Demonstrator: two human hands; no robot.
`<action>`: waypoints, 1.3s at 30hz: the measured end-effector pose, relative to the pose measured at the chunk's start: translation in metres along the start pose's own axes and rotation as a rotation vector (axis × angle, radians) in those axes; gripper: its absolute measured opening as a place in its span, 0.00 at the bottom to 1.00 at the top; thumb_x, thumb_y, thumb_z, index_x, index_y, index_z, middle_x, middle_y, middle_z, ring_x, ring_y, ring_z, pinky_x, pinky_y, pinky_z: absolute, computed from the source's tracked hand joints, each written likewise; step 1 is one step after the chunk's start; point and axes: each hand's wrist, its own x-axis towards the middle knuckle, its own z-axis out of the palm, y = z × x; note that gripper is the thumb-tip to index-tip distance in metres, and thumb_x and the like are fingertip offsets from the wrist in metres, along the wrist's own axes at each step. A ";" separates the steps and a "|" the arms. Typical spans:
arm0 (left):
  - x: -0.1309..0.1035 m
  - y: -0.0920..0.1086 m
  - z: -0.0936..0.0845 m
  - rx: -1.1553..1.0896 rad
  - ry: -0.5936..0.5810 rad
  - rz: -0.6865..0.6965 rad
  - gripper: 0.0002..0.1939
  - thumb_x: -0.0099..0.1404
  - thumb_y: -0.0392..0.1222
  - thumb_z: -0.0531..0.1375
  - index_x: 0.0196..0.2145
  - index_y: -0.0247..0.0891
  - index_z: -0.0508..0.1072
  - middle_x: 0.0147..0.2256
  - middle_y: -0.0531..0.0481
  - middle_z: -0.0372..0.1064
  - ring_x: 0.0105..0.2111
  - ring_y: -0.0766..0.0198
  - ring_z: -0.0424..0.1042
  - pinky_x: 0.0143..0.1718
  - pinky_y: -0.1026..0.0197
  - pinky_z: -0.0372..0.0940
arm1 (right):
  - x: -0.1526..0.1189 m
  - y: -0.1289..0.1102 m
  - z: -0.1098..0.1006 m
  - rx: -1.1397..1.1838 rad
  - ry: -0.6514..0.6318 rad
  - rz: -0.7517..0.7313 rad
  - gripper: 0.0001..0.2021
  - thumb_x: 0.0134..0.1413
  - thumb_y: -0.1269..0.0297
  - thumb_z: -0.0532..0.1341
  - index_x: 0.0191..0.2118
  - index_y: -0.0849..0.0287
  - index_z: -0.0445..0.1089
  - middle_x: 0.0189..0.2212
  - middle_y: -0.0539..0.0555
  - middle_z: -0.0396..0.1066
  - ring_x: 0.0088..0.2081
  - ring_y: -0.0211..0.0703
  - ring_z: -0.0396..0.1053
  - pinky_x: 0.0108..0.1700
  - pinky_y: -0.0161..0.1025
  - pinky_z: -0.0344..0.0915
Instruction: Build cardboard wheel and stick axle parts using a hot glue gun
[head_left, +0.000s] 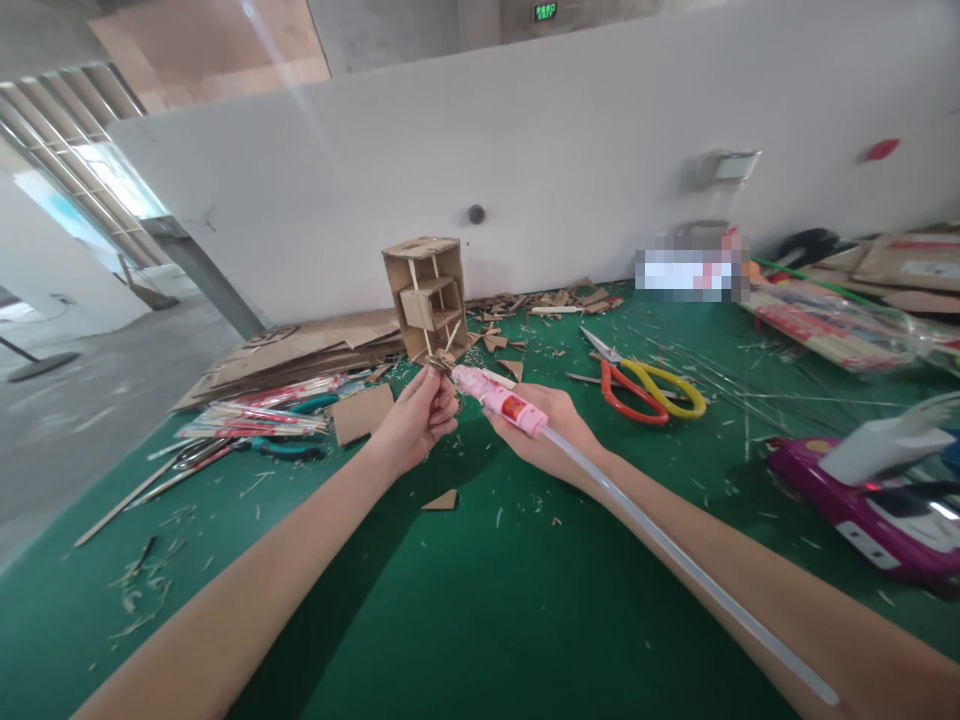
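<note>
A pink glue gun (pixel 499 396) with a long translucent glue stick (pixel 675 560) trailing from its rear is gripped in my right hand (pixel 551 430). Its tip points left, close to the fingertips of my left hand (pixel 421 420). Those fingers are pinched together on a small brown piece (pixel 440 362), whose shape is blurred. Just behind both hands stands an upright cardboard shelf-like box (pixel 426 300) with several compartments and thin sticks in it. Whether the small piece touches the box cannot be made out.
Red-handled and yellow-handled scissors (pixel 637 385) lie right of my hands. Stick bundles (pixel 259 415), teal-handled pliers (pixel 281 449) and cardboard sheets (pixel 315 345) are at left. Cardboard scraps (pixel 555 300) line the white wall. A purple device (pixel 855 500) sits far right on the green table (pixel 480 620).
</note>
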 end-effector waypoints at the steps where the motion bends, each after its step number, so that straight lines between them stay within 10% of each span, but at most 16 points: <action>1: 0.000 0.000 0.000 -0.002 -0.003 0.002 0.17 0.64 0.50 0.57 0.26 0.36 0.58 0.21 0.59 0.49 0.16 0.76 0.47 0.15 0.72 0.42 | 0.000 0.000 0.000 0.000 -0.003 0.001 0.13 0.53 0.64 0.59 0.22 0.57 0.55 0.22 0.48 0.59 0.24 0.34 0.59 0.27 0.33 0.56; 39: -0.001 -0.002 -0.003 0.020 -0.024 0.078 0.14 0.61 0.44 0.62 0.28 0.38 0.59 0.24 0.58 0.56 0.17 0.77 0.51 0.16 0.74 0.46 | 0.002 -0.004 -0.002 -0.010 0.005 -0.007 0.13 0.52 0.65 0.59 0.22 0.57 0.55 0.20 0.47 0.58 0.23 0.33 0.58 0.26 0.33 0.55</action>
